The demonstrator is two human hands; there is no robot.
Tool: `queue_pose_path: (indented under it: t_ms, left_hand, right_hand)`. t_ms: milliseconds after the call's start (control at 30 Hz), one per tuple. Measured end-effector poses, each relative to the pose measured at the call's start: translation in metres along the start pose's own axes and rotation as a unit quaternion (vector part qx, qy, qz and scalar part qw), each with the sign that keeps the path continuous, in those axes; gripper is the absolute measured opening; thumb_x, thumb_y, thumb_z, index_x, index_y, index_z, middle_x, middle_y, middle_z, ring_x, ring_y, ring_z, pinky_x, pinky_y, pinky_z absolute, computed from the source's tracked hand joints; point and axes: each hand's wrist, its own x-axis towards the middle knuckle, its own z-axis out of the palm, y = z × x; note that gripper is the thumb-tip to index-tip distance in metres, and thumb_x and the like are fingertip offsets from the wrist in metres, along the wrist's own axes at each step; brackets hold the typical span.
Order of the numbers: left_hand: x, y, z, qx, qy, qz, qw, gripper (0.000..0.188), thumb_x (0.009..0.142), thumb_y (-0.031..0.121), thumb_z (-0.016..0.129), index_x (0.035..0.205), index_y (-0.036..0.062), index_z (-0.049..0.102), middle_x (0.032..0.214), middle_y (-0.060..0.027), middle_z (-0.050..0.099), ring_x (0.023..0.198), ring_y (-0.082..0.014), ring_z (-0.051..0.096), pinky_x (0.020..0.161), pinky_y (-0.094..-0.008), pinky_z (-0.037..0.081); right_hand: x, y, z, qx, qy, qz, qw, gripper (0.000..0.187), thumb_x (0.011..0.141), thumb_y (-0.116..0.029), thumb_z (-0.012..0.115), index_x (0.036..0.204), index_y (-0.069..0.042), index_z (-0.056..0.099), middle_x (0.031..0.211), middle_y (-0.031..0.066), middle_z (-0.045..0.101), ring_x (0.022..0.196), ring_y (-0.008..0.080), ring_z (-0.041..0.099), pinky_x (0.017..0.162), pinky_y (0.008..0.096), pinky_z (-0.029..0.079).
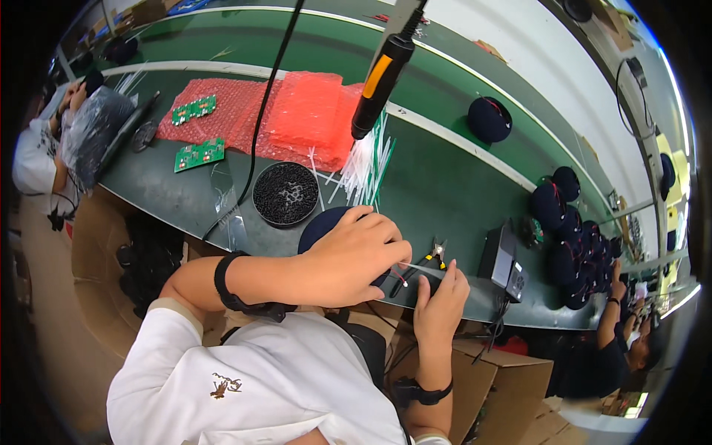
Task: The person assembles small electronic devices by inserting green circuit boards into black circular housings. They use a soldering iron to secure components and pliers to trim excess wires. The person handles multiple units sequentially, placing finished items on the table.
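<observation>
A dark blue round shell (320, 227) sits at the near edge of the bench, mostly hidden under my left hand (363, 256), whose fingers curl over it. A thin white cable tie (423, 268) runs from beside the left fingertips to my right hand (441, 297). Thumb and fingers of that right hand are pinched on its end. Just below the tie a small white connector on red wires (403, 282) sticks out by the shell. Diagonal cutters (434, 257) with black and yellow handles lie close to the right hand, partly behind it.
A round tin of black pieces (285, 194), white cable ties (361, 174), red bubble wrap (304, 111) and green circuit boards (199, 155) lie beyond. An electric screwdriver (382, 85) hangs overhead. A black box (504, 259) and several blue shells (567, 252) stand right. Co-workers sit both sides.
</observation>
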Motion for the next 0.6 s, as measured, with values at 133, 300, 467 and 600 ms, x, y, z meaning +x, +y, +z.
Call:
queue_pose_path:
  t_ms: [133, 300, 467, 600]
  left_hand:
    - [0.004, -0.007, -0.007, -0.043, -0.014, 0.028, 0.999, 0.049, 0.071, 0.017, 0.093, 0.110, 0.0136, 0.063, 0.110, -0.0091, 0.060, 0.116, -0.0318, 0.059, 0.111, -0.0480, 0.038]
    - [0.008, -0.020, -0.012, -0.094, -0.044, 0.042, 0.994, 0.047, 0.072, 0.017, 0.092, 0.108, 0.0135, 0.062, 0.107, -0.0078, 0.059, 0.111, -0.0321, 0.059, 0.112, -0.0479, 0.038]
    - [0.003, -0.022, -0.010, -0.103, -0.032, 0.050, 0.993, 0.051, 0.069, 0.016, 0.093, 0.109, 0.0130, 0.061, 0.112, -0.0068, 0.061, 0.115, -0.0310, 0.059, 0.112, -0.0476, 0.037]
    - [0.003, -0.022, -0.011, -0.092, -0.014, 0.064, 0.994, 0.045, 0.073, 0.016, 0.090, 0.107, 0.0113, 0.061, 0.107, -0.0075, 0.060, 0.110, -0.0320, 0.059, 0.114, -0.0491, 0.036]
  right_hand:
    - [0.000, -0.014, -0.008, -0.001, -0.010, -0.023, 1.000, 0.093, 0.082, -0.031, 0.089, 0.148, 0.014, 0.043, 0.138, 0.0311, 0.054, 0.126, 0.0466, 0.054, 0.108, 0.0524, 0.045]
    - [-0.002, -0.027, -0.011, 0.004, -0.023, -0.012, 1.000, 0.094, 0.079, -0.035, 0.091, 0.146, 0.014, 0.045, 0.138, 0.0304, 0.054, 0.127, 0.0475, 0.051, 0.110, 0.0554, 0.041]
    - [0.003, -0.045, -0.011, 0.014, -0.057, 0.004, 0.998, 0.092, 0.079, -0.042, 0.089, 0.147, 0.005, 0.049, 0.147, 0.0302, 0.047, 0.136, 0.0481, 0.045, 0.115, 0.0615, 0.035]
    - [0.003, -0.053, -0.010, -0.016, -0.078, -0.027, 0.996, 0.085, 0.079, -0.034, 0.086, 0.148, 0.000, 0.050, 0.152, 0.0303, 0.044, 0.145, 0.0504, 0.039, 0.119, 0.0655, 0.030]
